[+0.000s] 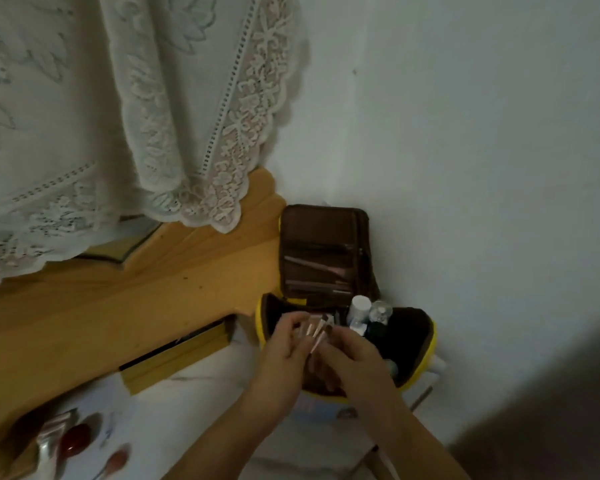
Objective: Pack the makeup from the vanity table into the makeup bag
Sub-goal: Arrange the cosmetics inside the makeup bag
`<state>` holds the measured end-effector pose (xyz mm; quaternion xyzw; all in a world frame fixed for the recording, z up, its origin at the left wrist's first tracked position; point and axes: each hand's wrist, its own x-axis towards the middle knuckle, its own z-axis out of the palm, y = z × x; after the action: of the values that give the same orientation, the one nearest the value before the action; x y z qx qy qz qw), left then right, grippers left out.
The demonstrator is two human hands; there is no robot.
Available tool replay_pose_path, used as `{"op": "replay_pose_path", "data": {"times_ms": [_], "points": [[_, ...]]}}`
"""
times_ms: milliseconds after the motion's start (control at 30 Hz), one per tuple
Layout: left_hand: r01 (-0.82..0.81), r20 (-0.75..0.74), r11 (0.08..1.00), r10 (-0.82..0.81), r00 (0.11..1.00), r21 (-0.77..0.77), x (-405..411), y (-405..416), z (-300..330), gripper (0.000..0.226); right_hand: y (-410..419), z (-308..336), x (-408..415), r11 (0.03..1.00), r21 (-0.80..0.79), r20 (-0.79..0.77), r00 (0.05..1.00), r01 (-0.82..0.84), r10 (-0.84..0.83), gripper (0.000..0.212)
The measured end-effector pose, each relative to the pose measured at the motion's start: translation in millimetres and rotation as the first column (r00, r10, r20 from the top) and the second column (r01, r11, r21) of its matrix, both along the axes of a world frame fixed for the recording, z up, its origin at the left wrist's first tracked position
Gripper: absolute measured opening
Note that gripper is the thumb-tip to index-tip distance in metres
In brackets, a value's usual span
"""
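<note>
Your left hand pinches a small bunch of makeup brushes, bristles pointing far toward the upright lid; your right hand curls round their near handle ends. Both hang directly over the open makeup bag. Blur hides the brush count, and your hands cover the compartment below.

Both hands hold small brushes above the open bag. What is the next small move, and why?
Probably lower the brushes into the open makeup bag. The left hand and right hand grip them just over its left, free part, while bottles already stand on the right.
</note>
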<state>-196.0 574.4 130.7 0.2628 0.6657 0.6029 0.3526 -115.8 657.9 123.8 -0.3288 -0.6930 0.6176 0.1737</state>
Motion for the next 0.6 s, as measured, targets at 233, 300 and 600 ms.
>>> {"op": "replay_pose_path", "data": {"times_ms": [233,300,600], "points": [[0.17,-0.014,0.975,-0.174,0.985,-0.143,24.1,80.5,2.3,0.04,76.4,10.2,24.7,0.999,-0.032,-0.032,0.999,0.006,-0.007,0.012],[0.25,0.007,0.953,-0.252,0.968,-0.171,25.4,94.8,2.9,0.048,93.5,8.4,28.8,0.998,-0.069,-0.025,1.0,-0.008,0.006,0.008],[0.224,-0.062,0.963,-0.235,0.97,-0.147,-14.3,149.1,-1.2,0.03,151.9,15.1,26.2,0.972,-0.097,-0.115,0.968,0.214,-0.224,0.018]]}}
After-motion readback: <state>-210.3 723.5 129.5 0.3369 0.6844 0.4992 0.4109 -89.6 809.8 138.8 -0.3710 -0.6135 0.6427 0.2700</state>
